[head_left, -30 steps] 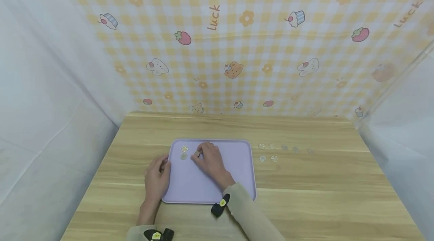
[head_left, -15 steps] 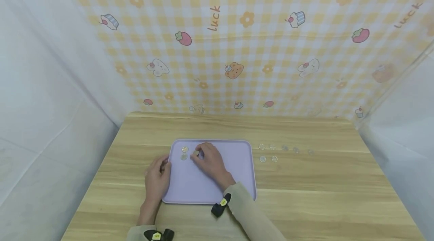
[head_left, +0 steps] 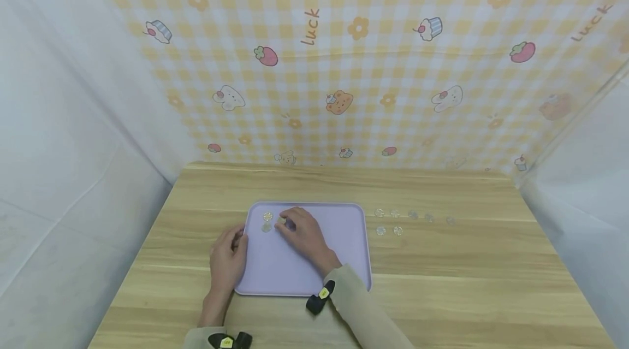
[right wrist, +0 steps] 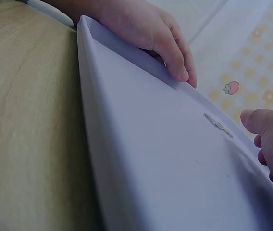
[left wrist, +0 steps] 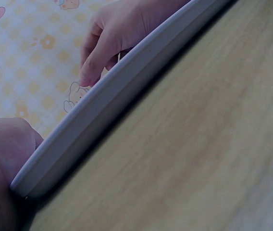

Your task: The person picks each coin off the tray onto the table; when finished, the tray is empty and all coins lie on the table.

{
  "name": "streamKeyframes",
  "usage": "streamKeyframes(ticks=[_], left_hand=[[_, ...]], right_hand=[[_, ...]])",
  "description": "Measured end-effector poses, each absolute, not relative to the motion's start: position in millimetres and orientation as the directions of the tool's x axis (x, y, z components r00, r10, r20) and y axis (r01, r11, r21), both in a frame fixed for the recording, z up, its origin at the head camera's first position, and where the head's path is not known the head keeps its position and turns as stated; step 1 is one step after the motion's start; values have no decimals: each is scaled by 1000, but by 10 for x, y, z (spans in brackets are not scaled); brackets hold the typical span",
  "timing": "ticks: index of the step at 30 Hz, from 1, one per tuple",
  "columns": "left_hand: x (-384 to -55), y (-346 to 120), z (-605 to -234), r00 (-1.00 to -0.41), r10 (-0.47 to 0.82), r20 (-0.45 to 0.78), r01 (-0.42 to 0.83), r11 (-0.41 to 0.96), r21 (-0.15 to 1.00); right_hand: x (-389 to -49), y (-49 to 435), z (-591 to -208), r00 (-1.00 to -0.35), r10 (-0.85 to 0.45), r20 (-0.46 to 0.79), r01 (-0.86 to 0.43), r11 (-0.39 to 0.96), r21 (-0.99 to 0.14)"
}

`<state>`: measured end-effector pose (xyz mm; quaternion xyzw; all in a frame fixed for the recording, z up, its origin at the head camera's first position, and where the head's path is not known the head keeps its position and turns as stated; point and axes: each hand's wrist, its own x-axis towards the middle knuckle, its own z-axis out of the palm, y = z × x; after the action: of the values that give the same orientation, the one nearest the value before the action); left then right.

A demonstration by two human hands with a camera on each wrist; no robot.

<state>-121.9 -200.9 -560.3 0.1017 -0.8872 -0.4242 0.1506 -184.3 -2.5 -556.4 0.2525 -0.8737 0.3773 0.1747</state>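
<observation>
Thumb and finger of the right hand [head_left: 303,232] nearly meet, pinching a coin [head_left: 282,220] at the tray's [head_left: 277,270] far left, a tip hold likely suited to so thin a piece. Left hand [head_left: 228,259] grips the left rim, seemingly as a steady. Two coins [head_left: 267,216] lie just beside; seven loose ones [head_left: 380,230] sit right, spread apart, perhaps for easy picking.
</observation>
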Motion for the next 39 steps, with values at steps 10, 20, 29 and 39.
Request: streamKeyframes(ticks=[10,20,29,39], left_hand=[[-1217,-2002,-5603,-931,-306,198,-38,621,783],[-1217,-2002,-5595,-933,-306,190,-42,617,786],[-1217,-2010,-5609,-933,-302,196,-36,620,784],[-1213,-2005,-5585,-929,-303,213,-24,622,783]], right_hand=[[-1849,-28,-5573,-829,-297,473,-547,604,-580],[-1843,-33,-5568,-831,-295,473,-543,617,-570],[-1834,-33,-5567,-843,-295,449,-529,606,-594],[-1816,-27,-5560,-847,-286,448,-525,583,-620]])
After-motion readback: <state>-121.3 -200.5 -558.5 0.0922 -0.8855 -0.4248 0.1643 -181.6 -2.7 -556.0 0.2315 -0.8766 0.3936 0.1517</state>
